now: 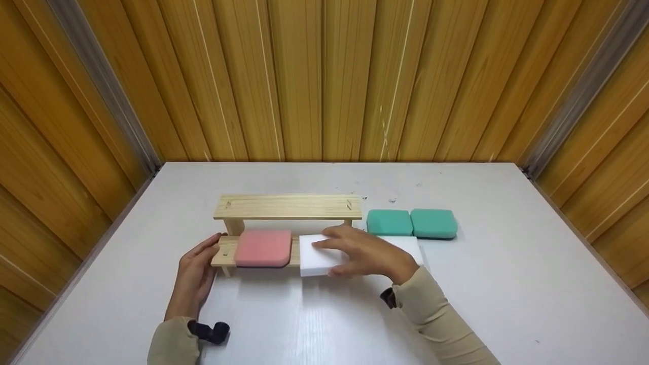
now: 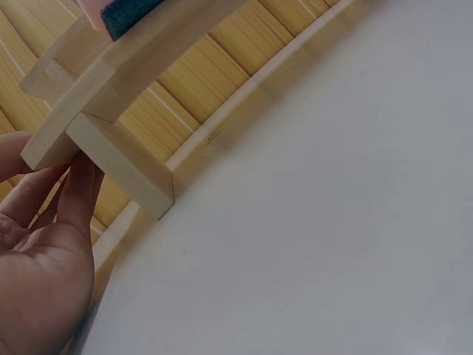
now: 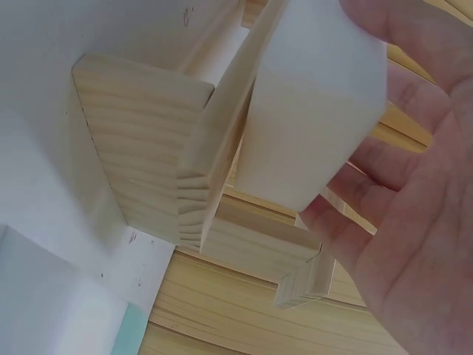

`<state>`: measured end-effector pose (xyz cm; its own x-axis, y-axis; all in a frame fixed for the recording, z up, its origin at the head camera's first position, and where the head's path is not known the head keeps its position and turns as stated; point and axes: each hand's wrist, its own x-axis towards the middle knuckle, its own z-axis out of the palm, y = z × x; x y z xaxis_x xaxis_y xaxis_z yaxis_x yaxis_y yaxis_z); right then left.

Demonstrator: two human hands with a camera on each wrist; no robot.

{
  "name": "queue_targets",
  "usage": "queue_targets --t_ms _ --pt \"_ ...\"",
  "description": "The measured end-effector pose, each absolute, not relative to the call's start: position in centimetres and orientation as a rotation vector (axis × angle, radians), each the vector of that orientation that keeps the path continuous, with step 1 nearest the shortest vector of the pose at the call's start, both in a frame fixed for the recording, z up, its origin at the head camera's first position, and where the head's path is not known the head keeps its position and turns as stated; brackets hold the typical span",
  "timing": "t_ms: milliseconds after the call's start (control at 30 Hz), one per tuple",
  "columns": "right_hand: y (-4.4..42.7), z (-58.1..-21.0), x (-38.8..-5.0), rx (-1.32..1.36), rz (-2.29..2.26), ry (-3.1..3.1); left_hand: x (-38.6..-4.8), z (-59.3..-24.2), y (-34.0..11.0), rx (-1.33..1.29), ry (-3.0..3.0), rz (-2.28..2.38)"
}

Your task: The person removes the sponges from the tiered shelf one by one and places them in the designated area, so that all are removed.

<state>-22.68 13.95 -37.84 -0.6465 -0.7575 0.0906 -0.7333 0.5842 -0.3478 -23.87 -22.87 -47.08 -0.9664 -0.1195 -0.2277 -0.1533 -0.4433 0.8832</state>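
Observation:
A two-tier wooden rack [image 1: 287, 207] stands on the white table. My left hand [image 1: 195, 271] holds the left end of its lower shelf; in the left wrist view, fingers [image 2: 77, 196] reach under the board beside the leg. On that shelf lies a pink sponge [image 1: 263, 247] with a dark scouring underside. My right hand [image 1: 367, 252] grips a white sponge block [image 1: 310, 257], thumb on one side and fingers on the other. The right wrist view shows this block [image 3: 310, 103] at the lower shelf's right end, tilted against the board's angle; whether it touches is unclear.
Two green sponges [image 1: 389, 222] lie side by side right of the rack. Another white block [image 1: 408, 247] lies on the table in front of them, partly behind my right wrist. Wood-patterned panels [image 1: 304, 81] rise at the table's back and sides.

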Motion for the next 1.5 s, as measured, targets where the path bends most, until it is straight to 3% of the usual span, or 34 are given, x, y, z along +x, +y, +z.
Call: queue_targets --t_ms 800,1500 --pt "17.1 -37.7 -22.4 -1.322 -0.648 2.752 -23.5 -47.1 -23.2 -0.402 1.639 2.628" --pt "21.5 -38.1 -22.1 -1.168 -0.697 2.797 -24.0 -46.9 -22.9 -0.430 1.624 2.634"
